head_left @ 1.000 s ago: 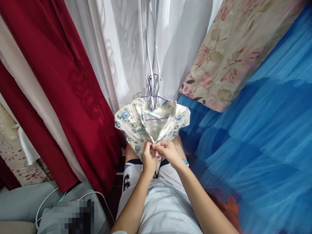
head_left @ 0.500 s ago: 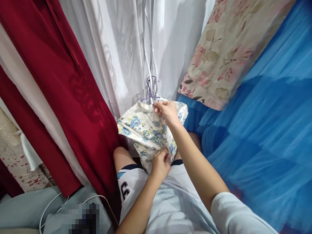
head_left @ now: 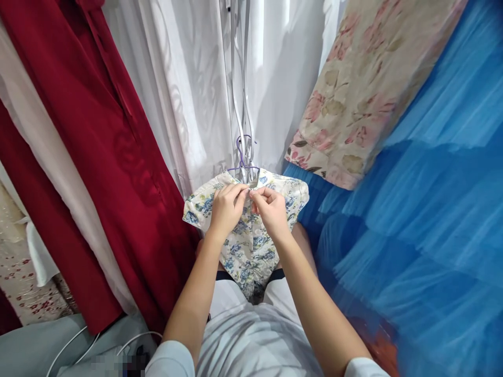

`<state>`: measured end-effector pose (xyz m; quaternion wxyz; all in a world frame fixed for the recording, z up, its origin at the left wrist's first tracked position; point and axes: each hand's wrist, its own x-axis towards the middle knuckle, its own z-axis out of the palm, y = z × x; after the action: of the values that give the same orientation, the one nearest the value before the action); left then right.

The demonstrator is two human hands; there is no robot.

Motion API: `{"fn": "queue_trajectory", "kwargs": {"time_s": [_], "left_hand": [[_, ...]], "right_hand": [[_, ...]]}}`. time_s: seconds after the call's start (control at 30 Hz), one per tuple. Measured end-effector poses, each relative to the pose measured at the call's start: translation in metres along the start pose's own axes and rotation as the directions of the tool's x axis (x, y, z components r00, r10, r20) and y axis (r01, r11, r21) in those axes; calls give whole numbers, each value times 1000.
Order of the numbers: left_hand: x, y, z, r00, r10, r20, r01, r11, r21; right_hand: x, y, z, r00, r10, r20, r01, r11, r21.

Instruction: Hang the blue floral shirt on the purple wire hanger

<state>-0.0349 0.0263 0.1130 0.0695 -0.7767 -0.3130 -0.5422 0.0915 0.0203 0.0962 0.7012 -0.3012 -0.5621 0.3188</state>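
Blouse (head_left: 239, 262) hung on the purple hanger (head_left: 241, 163), below its hook, with the front toward the person. Its cloth was creamy white, printed with blue roses and small yellow and green leaves. The short sleeves spread to both sides, and a straight opening line ran down the middle. Just below the hanger, the left hand (head_left: 227, 207) and the right hand (head_left: 271, 209) had their fingers clamped on the neckline edges, very near each other. Behind the hanger fell white drapery (head_left: 204, 104); left of it hung red cloth (head_left: 113, 157), and right of it blue ruffled fabric (head_left: 393, 235).
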Motion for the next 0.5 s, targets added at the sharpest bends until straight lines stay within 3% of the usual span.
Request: {"fn": "queue_trajectory", "kwargs": {"time_s": [0.07, 0.17, 0.23, 0.3, 0.37, 0.4, 0.43, 0.5], "left_hand": [[9, -3, 0, 999, 40, -15, -40, 998, 46], [19, -6, -2, 988, 35, -149, -32, 999, 23], [25, -16, -7, 965, -28, -259, 19, 999, -36], [27, -36, -14, 916, -128, -380, 96, 990, -102], [22, -64, -19, 826, -259, -500, 178, 962, -205], [17, -80, -20, 761, -348, -547, 215, 931, -295], [10, -95, -21, 676, -470, -568, 244, 870, -429], [-6, -120, -19, 457, -759, -465, 237, 607, -758]], "right_hand": [[5, 11, 1, 1000, -14, -17, 13, 999, -44], [2, 39, 2, 999, 28, -46, -31, 997, -74], [-9, 57, 1, 996, 75, -43, -78, 994, -74], [-23, 66, -3, 995, 100, -24, -101, 992, -74], [-35, 66, -7, 995, 98, 20, -97, 993, -73], [-39, 65, -9, 994, 95, 50, -91, 993, -73], [-42, 62, -9, 993, 92, 80, -86, 993, -75], [-45, 58, -8, 989, 82, 124, -70, 993, -95]]}}
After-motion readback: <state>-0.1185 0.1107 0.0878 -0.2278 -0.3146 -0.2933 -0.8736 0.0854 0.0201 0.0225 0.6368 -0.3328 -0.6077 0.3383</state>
